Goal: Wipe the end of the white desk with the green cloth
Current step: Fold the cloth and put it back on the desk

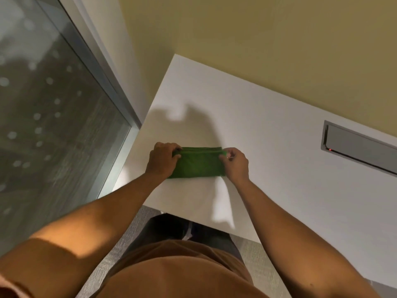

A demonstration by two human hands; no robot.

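Observation:
A green cloth [198,163], folded into a flat rectangle, lies on the white desk [268,130] near its left end. My left hand [162,159] pinches the cloth's far left corner. My right hand [235,163] pinches the far right corner. Both hands cover the cloth's side edges. The cloth rests on the desk surface between them.
A grey metal cable hatch [358,147] with a small red light is set into the desk at the right. A yellow wall [257,35] runs behind the desk. A glass panel with a metal frame [53,104] stands at the left, close to the desk's end.

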